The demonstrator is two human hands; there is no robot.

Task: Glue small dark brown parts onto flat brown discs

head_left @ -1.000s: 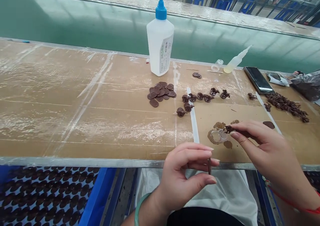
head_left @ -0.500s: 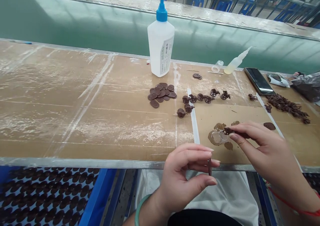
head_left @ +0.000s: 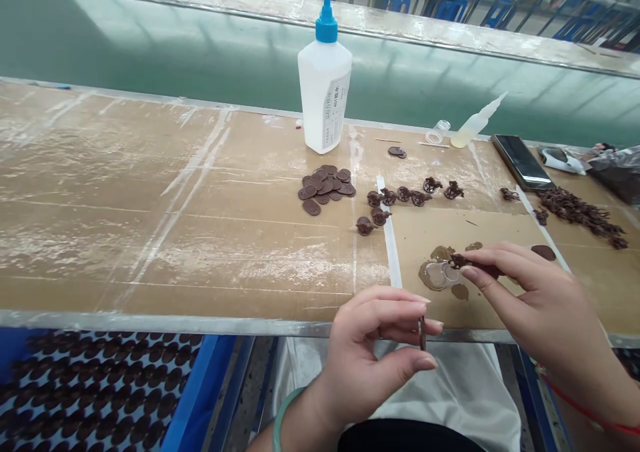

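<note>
Between the thumb and fingers of my left hand (head_left: 373,352) a thin brown oval disc (head_left: 423,333) is held on edge, just in front of the table edge. My right hand (head_left: 535,299) pinches a small dark brown figurine (head_left: 458,261) above a small clear dish (head_left: 443,275) that sits in a wet-looking patch. Several brown figurines on round bases (head_left: 403,195) stand further back. Left of them lies a heap of brown oval discs (head_left: 326,187). A pile of loose brown figurines (head_left: 583,212) is at the right.
A tall white bottle with a blue nozzle (head_left: 325,92) stands behind the disc heap. A small squeeze bottle (head_left: 473,129), a phone (head_left: 523,162) and a plastic bag (head_left: 620,172) lie toward the back right. Below left, a blue crate (head_left: 197,392) holds rows of dark discs.
Both hands keep their grips and have barely moved. The whole view has shifted very slightly, with things appearing a little further right.
</note>
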